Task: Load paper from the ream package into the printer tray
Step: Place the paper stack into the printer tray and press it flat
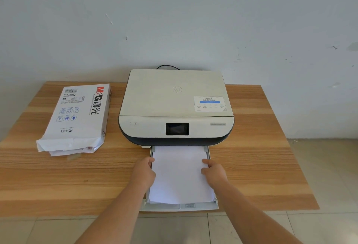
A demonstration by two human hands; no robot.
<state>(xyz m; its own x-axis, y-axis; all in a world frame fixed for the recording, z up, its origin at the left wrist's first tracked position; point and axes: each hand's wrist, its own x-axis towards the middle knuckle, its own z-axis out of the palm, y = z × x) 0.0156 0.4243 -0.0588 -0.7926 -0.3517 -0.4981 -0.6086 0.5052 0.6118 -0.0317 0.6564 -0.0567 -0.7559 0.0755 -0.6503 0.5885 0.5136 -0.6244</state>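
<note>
A cream printer [175, 106] with a dark screen stands at the back middle of the wooden table. Its paper tray [180, 206] is pulled out toward me, over the table's front edge. A stack of white paper [179, 174] lies in the tray. My left hand [143, 172] rests on the stack's left edge, fingers curled against it. My right hand [213, 172] presses on the stack's right edge, thumb on top of the sheets. The ream package [77, 117], white with red and black print, lies flat to the left of the printer, its near end torn open with sheets showing.
The wooden table [261, 166] stands against a pale wall. A black cable [167, 66] runs out behind the printer. Tiled floor shows in front of and to the right of the table.
</note>
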